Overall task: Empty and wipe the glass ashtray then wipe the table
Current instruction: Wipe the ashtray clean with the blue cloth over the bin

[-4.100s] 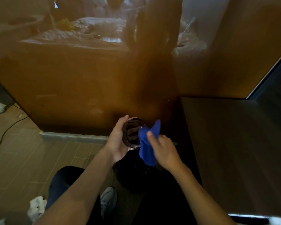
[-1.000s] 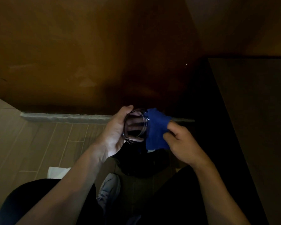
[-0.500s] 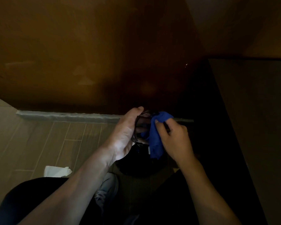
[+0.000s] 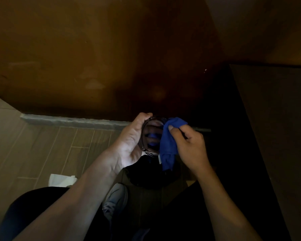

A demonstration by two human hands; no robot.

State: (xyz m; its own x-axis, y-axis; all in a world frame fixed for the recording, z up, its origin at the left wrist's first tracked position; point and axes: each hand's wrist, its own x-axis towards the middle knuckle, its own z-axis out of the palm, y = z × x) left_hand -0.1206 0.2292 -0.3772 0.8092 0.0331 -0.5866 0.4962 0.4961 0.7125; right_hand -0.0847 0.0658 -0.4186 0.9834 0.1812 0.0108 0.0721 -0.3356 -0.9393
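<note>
Left hand (image 4: 132, 141): closed round the rim of the glass ashtray (image 4: 151, 136), which was tipped on edge with its hollow facing the right hand.
Right hand (image 4: 189, 146): pinched a blue cloth (image 4: 169, 146) between thumb and fingers and pressed it against the ashtray's near rim.
Ashtray's place: between the two hands, in the air — above a dark round container (image 4: 146, 178) (probably a bin; too dim to be sure).
Progress: no ash showed in the glass, so the emptying looked done. Wiping the ashtray seemed the step in hand, and wiping the table looked not yet begun.
Table (image 4: 276, 136): to the right of the right hand, well apart from the ashtray, with a flat, dark, matte top.
Materials: the ashtray was round, thick, smoky see-through glass. The cloth was soft and crumpled, with a loose end hanging below the right hand.
Around: a glossy brown panel (image 4: 76, 58) stood beyond the hands — wood-look floor planks (image 4: 50, 145) lay left of the left hand.
</note>
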